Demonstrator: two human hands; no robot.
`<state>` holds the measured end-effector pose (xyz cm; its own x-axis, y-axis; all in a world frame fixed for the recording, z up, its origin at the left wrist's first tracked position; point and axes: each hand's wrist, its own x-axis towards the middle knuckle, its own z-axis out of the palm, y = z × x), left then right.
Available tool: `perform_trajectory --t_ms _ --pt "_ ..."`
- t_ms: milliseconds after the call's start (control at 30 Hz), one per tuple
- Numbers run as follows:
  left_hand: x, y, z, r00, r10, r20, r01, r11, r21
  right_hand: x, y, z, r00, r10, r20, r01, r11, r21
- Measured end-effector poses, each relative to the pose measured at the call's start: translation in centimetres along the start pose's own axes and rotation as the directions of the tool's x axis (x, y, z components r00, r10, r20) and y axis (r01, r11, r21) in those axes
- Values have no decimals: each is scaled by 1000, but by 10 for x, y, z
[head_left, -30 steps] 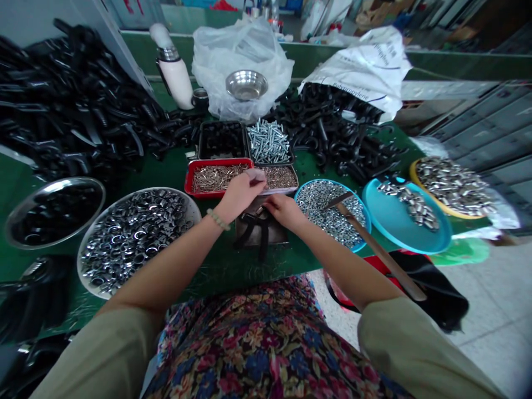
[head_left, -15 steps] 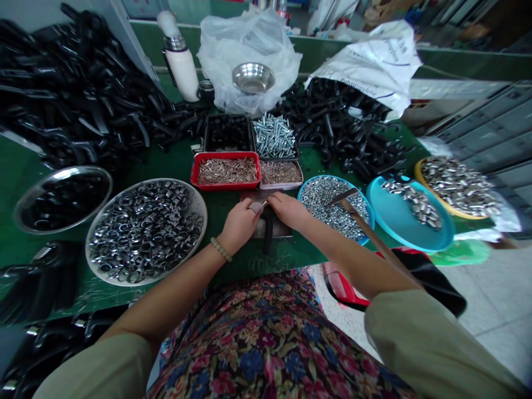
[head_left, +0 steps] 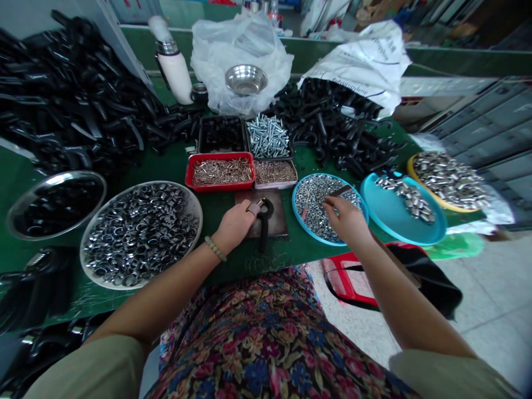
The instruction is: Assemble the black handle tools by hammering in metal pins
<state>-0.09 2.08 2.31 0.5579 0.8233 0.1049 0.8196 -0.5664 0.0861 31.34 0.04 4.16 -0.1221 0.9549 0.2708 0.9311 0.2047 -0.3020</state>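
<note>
Right fingers (head_left: 331, 206) among steel nuts (head_left: 311, 208), blue plate (head_left: 300, 219).

Single head-worn camera, set above and behind the brown work plate (head_left: 276, 221), faces forward and down at close range.

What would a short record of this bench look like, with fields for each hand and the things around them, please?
left hand: beside a black plastic hook, on a dark plate
right hand: over steel nuts in a blue plate
nearby: red tray of metal pins; round tray of steel rings; teal plate
</note>
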Motion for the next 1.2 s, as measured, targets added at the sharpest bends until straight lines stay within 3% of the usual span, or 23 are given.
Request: perform_trajectory --t_ms 133,200,267,367,500,567,667,733,833,967,1100,1200 --pt "0 2 -3 999 22 33 -22 1000 14 -21 35 -13 969 232 82 -176 887 -426" --pt "-3 3 -6 998 59 34 -58 998 -4 -25 42 -14 948 294 123 -193 835 -515" --pt "-7 4 -9 997 74 26 -74 997 -19 -25 37 -14 948 280 149 -162 832 -531" --pt "-12 6 -9 999 32 32 -31 999 -31 -20 7 -11 959 249 133 -164 877 -452" --pt "-15 8 -6 997 -45 67 50 996 -68 -7 -59 -7 959 169 228 -159 985 -64" --pt "-16 8 -4 996 -62 71 68 994 -90 0 -86 -6 945 71 320 -108 989 99" --pt "-15 7 -4 996 -48 70 56 991 -118 11 -110 -4 957 16 289 -72 980 184" --pt "-16 6 -4 997 -38 61 45 990 -131 17 -116 -2 960 35 279 -83 983 163" --pt "-16 5 -4 999 -30 44 37 987 -155 24 -117 2 924 9 381 -72 986 153" --pt "-17 4 -6 999 -27 43 35 984 -177 28 -117 4 970 26 240 -82 970 228" --pt "-15 3 -6 998 -27 52 35 984 -177 29 -118 5 932 30 360 -100 979 176" --pt "-14 5 -2 999 -33 29 37 983 -177 30 -119 6 966 20 259 -83 968 235"
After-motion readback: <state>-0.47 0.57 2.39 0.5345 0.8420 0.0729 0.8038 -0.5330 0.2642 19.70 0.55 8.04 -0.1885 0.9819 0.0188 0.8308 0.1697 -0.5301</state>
